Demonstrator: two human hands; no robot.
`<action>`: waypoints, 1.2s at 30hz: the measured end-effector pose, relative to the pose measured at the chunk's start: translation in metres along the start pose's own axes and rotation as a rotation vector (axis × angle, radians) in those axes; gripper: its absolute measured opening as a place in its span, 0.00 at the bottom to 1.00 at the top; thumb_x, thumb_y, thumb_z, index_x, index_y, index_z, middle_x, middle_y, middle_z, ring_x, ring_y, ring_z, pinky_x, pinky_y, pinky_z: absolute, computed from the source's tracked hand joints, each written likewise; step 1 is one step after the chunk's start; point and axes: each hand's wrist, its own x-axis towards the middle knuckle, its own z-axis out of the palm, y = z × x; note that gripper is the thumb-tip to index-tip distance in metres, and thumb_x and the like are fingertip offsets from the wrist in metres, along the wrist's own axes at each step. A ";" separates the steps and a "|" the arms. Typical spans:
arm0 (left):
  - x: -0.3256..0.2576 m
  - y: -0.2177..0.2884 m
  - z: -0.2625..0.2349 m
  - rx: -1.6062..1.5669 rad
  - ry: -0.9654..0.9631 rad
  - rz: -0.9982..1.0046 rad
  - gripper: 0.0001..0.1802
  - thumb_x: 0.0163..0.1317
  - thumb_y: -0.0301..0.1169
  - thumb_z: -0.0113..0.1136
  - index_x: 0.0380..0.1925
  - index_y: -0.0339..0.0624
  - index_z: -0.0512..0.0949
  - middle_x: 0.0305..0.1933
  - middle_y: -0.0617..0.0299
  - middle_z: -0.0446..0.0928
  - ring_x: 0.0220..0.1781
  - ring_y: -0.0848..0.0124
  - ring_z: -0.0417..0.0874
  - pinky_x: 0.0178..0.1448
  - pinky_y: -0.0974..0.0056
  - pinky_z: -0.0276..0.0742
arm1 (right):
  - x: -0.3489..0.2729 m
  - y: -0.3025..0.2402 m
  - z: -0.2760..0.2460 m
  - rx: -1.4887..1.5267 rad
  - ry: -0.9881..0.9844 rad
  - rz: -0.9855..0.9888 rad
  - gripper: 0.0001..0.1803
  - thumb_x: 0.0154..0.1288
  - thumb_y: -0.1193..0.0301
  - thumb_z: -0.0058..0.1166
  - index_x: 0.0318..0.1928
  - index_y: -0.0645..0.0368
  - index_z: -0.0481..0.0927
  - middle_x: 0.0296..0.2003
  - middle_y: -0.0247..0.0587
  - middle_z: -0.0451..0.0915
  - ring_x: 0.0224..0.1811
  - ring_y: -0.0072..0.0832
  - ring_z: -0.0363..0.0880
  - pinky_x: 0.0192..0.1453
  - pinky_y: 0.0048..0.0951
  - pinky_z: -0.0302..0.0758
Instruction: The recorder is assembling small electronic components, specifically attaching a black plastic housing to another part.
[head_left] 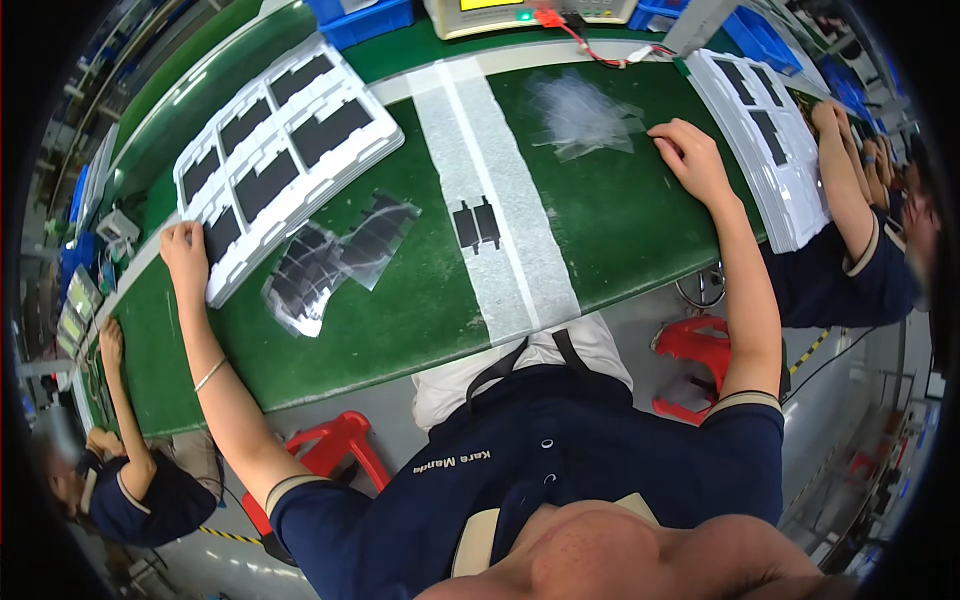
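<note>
Green belt [400,300]: left hand [185,252] grips diagonal tray [280,150].

Yellow instrument screen [490,4] at the far edge; clear bags [583,115] nearby.

Bright, even overhead light on my view; glare streaks the green bench [420,300], fisheye bends edges, black vignette rims frame.

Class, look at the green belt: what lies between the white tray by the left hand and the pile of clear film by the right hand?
In the head view, a pale stripe crosses the belt between white tray and clear film; a small black part lies on it.
</note>
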 end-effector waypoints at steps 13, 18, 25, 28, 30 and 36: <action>0.006 0.005 -0.055 -0.889 0.317 -0.352 0.10 0.62 0.25 0.55 0.44 0.36 0.72 0.33 0.66 0.74 0.35 0.80 0.73 0.41 0.76 0.68 | 0.006 -0.017 -0.007 0.120 0.022 -0.081 0.04 0.57 0.73 0.52 0.33 0.59 0.79 0.30 0.40 0.78 0.33 0.37 0.78 0.37 0.32 0.74; 0.037 0.156 -0.061 -1.037 0.191 -0.131 0.07 0.60 0.24 0.57 0.39 0.38 0.73 0.36 0.64 0.75 0.37 0.79 0.74 0.42 0.76 0.70 | 0.057 -0.088 -0.004 0.428 0.132 -0.334 0.07 0.58 0.74 0.53 0.37 0.60 0.79 0.31 0.38 0.78 0.32 0.30 0.77 0.35 0.27 0.73; 0.044 0.317 -0.027 -1.330 -0.227 0.084 0.08 0.57 0.22 0.60 0.36 0.37 0.72 0.30 0.65 0.73 0.33 0.79 0.73 0.37 0.75 0.68 | 0.111 -0.154 0.033 0.484 -0.114 -0.271 0.16 0.53 0.61 0.61 0.36 0.60 0.78 0.31 0.43 0.79 0.36 0.36 0.79 0.41 0.33 0.73; 0.033 0.325 -0.026 -1.356 -0.252 -0.003 0.10 0.57 0.23 0.60 0.38 0.36 0.71 0.32 0.65 0.73 0.33 0.79 0.73 0.38 0.75 0.67 | 0.112 -0.147 0.037 0.640 -0.153 -0.207 0.12 0.51 0.65 0.62 0.28 0.62 0.79 0.24 0.44 0.79 0.29 0.35 0.80 0.35 0.32 0.74; 0.032 0.325 -0.030 -1.447 -0.328 -0.006 0.12 0.57 0.22 0.60 0.41 0.36 0.71 0.33 0.65 0.73 0.34 0.79 0.73 0.39 0.75 0.68 | 0.110 -0.148 0.038 0.782 -0.218 -0.139 0.10 0.51 0.69 0.61 0.27 0.63 0.78 0.23 0.42 0.79 0.28 0.29 0.80 0.34 0.28 0.73; 0.021 0.326 -0.033 -1.241 -0.887 -0.010 0.14 0.68 0.32 0.46 0.36 0.31 0.76 0.23 0.61 0.77 0.21 0.77 0.75 0.26 0.72 0.71 | 0.089 -0.138 0.060 1.006 -0.198 -0.015 0.09 0.52 0.69 0.62 0.28 0.63 0.78 0.24 0.38 0.79 0.27 0.24 0.76 0.33 0.26 0.72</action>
